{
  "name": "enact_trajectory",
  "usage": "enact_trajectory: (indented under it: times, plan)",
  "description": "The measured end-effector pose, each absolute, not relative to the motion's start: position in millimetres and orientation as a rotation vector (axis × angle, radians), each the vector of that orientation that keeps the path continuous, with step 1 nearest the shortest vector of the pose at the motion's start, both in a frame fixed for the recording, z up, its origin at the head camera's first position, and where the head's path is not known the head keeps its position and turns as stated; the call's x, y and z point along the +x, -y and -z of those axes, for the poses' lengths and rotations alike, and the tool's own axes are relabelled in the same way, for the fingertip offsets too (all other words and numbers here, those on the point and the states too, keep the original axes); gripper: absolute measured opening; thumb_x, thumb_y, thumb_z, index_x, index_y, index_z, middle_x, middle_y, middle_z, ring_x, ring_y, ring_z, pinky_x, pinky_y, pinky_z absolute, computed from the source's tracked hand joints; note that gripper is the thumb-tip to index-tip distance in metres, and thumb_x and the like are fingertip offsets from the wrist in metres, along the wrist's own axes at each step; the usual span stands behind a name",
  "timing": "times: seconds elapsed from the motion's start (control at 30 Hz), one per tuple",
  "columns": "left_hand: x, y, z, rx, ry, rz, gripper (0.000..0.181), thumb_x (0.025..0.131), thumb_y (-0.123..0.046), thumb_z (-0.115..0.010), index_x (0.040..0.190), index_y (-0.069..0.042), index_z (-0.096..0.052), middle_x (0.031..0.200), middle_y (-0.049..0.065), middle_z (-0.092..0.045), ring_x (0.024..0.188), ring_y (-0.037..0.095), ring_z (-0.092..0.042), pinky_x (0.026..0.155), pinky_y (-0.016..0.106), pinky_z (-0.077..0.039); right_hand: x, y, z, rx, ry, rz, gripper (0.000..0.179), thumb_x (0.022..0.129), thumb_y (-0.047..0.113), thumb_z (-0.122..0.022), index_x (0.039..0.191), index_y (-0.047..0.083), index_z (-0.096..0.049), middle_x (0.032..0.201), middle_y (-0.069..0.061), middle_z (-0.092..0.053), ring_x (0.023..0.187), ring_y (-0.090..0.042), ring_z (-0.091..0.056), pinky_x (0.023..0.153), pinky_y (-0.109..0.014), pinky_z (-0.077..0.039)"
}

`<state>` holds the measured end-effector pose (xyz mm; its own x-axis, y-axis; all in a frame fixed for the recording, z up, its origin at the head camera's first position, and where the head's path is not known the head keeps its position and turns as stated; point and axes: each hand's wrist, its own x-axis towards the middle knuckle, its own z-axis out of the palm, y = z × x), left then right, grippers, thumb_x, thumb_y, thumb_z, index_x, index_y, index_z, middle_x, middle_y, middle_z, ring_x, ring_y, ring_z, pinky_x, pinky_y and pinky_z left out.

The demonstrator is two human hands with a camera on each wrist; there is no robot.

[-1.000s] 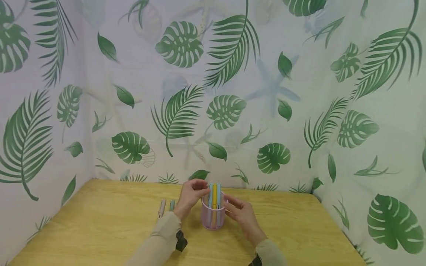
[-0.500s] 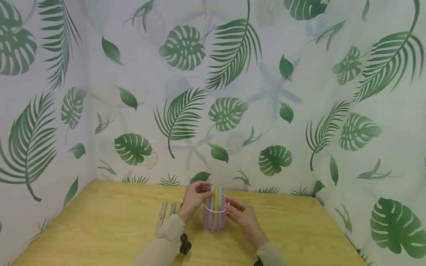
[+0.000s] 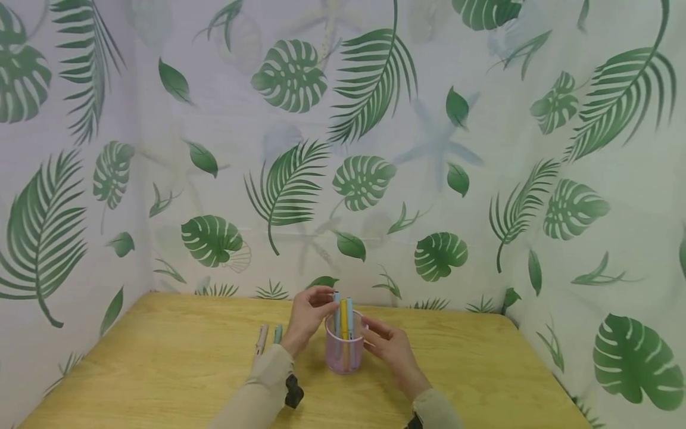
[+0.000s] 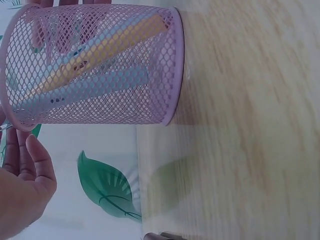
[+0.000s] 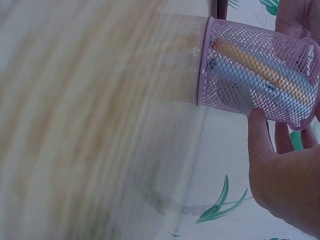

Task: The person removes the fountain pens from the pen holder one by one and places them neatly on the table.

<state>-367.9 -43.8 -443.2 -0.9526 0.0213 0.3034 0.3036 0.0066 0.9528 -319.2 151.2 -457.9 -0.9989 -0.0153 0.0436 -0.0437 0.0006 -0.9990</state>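
A pink mesh pen holder (image 3: 344, 356) stands upright on the table between my hands. Inside lean a yellow pen (image 3: 344, 320) and a light blue pen (image 3: 350, 314). My left hand (image 3: 306, 316) is at the far left of the rim, where thumb and fingertips pinch the top of another light blue pen (image 3: 336, 298), which reaches higher than the other two. My right hand (image 3: 392, 351) holds the holder's right side near the rim. In the right wrist view its thumb (image 5: 257, 125) lies against the mesh (image 5: 235, 75), while the other fingers pass partly behind.
Left of my left forearm, a pale pinkish pen (image 3: 261, 336) and a green pen (image 3: 277, 333) lie on the wooden table (image 3: 187, 357), partly hidden by the sleeve. A leaf-printed cloth (image 3: 300, 196) hangs around the table's back and sides.
The left light blue pen has risen and shifted left, apart from the yellow one, with my left hand at its top. The right hand stays on the holder. The head view shifts slightly.
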Motion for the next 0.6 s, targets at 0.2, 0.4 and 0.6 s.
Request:
enact_trajectory:
  times: [0.2, 0.4, 0.6]
  plan:
    - [-360.6, 46.3, 431.0, -0.363, 2.052, 2.053, 0.030, 0.088, -0.001, -0.069, 0.118, -0.001, -0.065, 0.107, 0.021, -0.067, 0.094, 0.018, -0.064, 0.080, 0.030, -0.055, -321.2, -151.3, 459.1, 0.069, 2.220, -2.204, 0.041, 0.095, 0.015, -0.065, 0.132, -0.002, -0.058, 0.139, -0.023, -0.054, 0.119, -0.028, -0.060, 0.095, -0.042, -0.054]
    - [-365.1, 51.4, 432.1, -0.408, 1.983, 2.049, 0.032, 0.090, -0.003, -0.069, 0.121, -0.002, -0.065, 0.107, 0.022, -0.066, 0.092, 0.019, -0.064, 0.079, 0.038, -0.059, -322.0, -150.7, 458.1, 0.074, 2.201, -2.210, 0.041, 0.093, 0.013, -0.067, 0.130, -0.002, -0.060, 0.138, -0.022, -0.056, 0.116, -0.026, -0.062, 0.094, -0.041, -0.054]
    - [-366.2, 54.2, 432.2, -0.467, 1.930, 2.123, 0.035, 0.092, -0.003, -0.066, 0.126, 0.002, -0.061, 0.106, 0.021, -0.063, 0.092, 0.024, -0.065, 0.081, 0.049, -0.059, -319.8, -152.0, 459.0, 0.062, 2.193, -2.222, 0.041, 0.094, 0.012, -0.066, 0.131, -0.003, -0.059, 0.138, -0.023, -0.055, 0.117, -0.027, -0.061, 0.095, -0.042, -0.054]
